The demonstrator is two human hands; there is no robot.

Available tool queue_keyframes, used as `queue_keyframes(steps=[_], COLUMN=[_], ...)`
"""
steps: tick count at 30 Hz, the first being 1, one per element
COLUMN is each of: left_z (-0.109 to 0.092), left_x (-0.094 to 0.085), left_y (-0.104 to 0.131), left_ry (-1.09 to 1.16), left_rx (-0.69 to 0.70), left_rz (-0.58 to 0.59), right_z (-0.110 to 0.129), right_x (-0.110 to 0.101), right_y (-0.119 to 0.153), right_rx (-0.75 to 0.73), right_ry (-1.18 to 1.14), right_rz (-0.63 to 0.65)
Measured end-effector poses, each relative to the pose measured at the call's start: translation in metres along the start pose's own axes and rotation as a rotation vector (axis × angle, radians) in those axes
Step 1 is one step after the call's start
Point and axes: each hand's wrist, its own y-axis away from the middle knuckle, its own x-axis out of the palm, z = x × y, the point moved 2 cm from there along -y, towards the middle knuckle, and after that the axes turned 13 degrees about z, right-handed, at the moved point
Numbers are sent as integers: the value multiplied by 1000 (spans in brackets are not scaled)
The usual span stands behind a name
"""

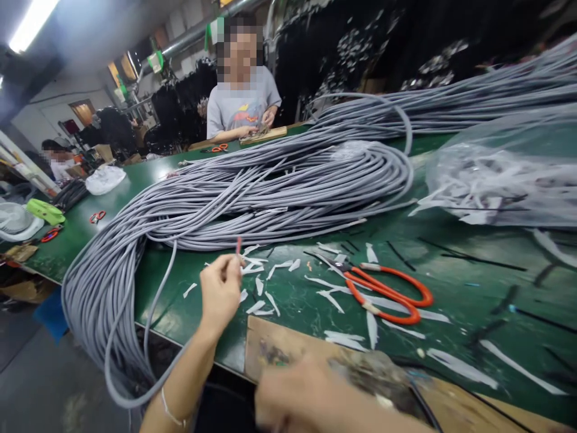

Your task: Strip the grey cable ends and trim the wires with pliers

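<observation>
in the head view, the left hand (220, 291) is raised above the near side of the green table (139, 172), its thumb and fingers pinched on a thin pinkish-red piece (238, 244) that sticks up from the fingertips, in front of a large bundle of grey cables (202, 198). a thin white band (170, 411) circles that wrist, and a loop of grey cable passes beside the forearm. the right hand (295, 388) is blurred over a flat brown board (259, 341) at the near edge; i cannot tell whether it grasps anything.

scissors with long orange handles (374, 284) lie to the right of the left hand, blades pointing left, on and among narrow white scraps (259, 285). thin black strips (399, 257) are strewn farther right, near a clear plastic bag (496, 180) holding more white pieces. the cables spread across the table, and part of them hangs over its edge at the left. on the far side, a person in a grey t-shirt (243, 105) has both hands over a small wooden board (270, 135).
</observation>
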Motion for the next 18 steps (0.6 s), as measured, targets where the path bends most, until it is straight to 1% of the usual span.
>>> queue_keyframes(steps=[1, 3, 4, 5, 6, 8, 11, 15, 18], left_z=[-1, -4, -5, -7, -8, -9, -9, -9, -4], left_x=[4, 16, 22, 27, 31, 35, 35, 30, 26], left_y=[1, 6, 9, 12, 15, 18, 18, 15, 13], left_ry=[33, 69, 72, 66, 54, 12, -87, -207, -173], left_rx=[8, 26, 36, 47, 59, 81, 104, 120, 87], left_rz=[70, 200, 240, 268, 291, 314, 341, 384, 365], right_z=[-3, -17, -25, -31, -36, -41, -40, -35, -35], right_x=[-3, -16, -25, -32, -37, -41, -35, -27, -27], right_y=[-3, -9, -12, -14, -15, -17, -17, -17, -18], right_rx=[7, 88, 155, 177, 179, 129, 72, 65, 112], right_ry=[-14, -49, -56, -60, -53, -20, 85, 186, 220], right_rz=[-27, -176, -283, -332, -347, -283, -175, -129, -87])
